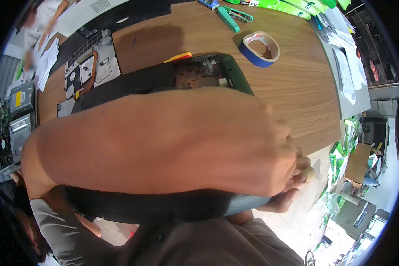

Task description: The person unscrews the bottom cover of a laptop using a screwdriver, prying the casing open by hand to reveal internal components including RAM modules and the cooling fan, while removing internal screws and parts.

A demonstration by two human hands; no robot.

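My left forearm crosses the view from the left, over a dark laptop base (164, 207) with its inside partly exposed at the far corner. My left hand (257, 146) reaches past the right end of the base, back of the hand up and fingers curled; what they hold is hidden. Fingertips and a thumb cluster there, and I cannot tell whether some belong to my right hand. A bit of my right wrist (240, 217) shows below the base; that hand is mostly hidden. Just beyond the base lies a yellow-and-red handle (179, 57).
On the wooden table (301, 97) lie a tape roll (259, 49), a teal hand tool (228, 18) and a laptop part with a copper pipe (93, 71). Green packages (292, 8) lie at the back. Drives (22, 97) sit at left; another person (42, 20) is far left.
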